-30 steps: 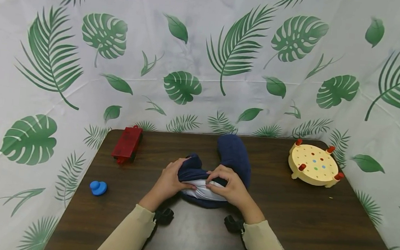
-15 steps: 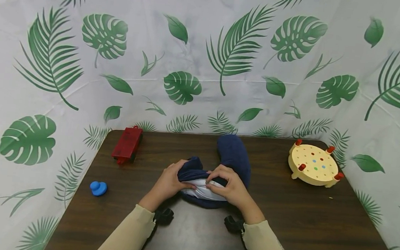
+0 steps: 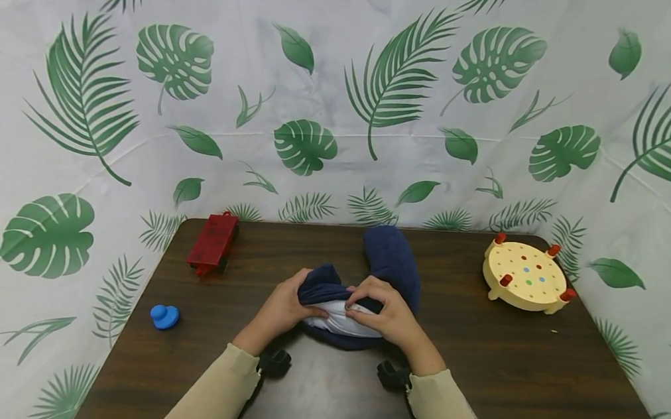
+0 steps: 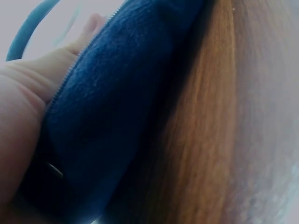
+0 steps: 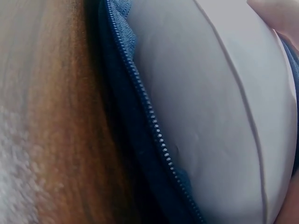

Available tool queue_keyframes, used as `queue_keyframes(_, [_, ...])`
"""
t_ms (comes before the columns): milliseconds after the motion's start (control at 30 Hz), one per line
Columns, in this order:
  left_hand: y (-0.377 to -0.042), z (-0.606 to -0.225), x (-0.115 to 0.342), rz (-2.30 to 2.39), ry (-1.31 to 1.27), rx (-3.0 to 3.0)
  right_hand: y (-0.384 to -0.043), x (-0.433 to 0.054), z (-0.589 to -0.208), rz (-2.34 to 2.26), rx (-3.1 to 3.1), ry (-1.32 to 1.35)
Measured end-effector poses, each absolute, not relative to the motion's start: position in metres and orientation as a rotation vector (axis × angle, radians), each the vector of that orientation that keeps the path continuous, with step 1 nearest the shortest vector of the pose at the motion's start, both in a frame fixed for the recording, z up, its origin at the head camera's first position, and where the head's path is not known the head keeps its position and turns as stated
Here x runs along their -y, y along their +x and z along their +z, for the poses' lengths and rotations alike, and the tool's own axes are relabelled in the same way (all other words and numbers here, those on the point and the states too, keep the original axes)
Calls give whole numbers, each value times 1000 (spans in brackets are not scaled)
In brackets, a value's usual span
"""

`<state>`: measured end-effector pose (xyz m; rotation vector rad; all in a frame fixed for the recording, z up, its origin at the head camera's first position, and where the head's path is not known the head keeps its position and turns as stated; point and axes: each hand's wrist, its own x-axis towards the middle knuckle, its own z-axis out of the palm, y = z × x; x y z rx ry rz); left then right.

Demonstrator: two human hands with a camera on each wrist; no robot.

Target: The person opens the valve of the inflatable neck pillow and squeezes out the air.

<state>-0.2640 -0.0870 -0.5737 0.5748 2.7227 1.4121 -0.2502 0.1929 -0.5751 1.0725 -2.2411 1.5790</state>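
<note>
On the desk (image 3: 477, 375) before me lies a curved navy pillow (image 3: 392, 258), its zipper (image 5: 159, 135) parted over a white insert (image 5: 210, 116). My left hand (image 3: 285, 303) grips its left end; my right hand (image 3: 391, 313) pinches it at the opening.

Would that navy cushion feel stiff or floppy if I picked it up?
Probably a bit floppy: the cushion has a cover that bunches into loose folds. The white inside might slip out, since the zipper is open. The cover's fuzzy-looking fabric should grip well.
</note>
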Motion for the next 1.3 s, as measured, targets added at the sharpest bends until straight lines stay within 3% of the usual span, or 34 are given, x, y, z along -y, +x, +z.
queue_keyframes(1300, [-268, -580, 90, 1403, 636, -2701, -250, -191, -582, 1586, 2256, 1068])
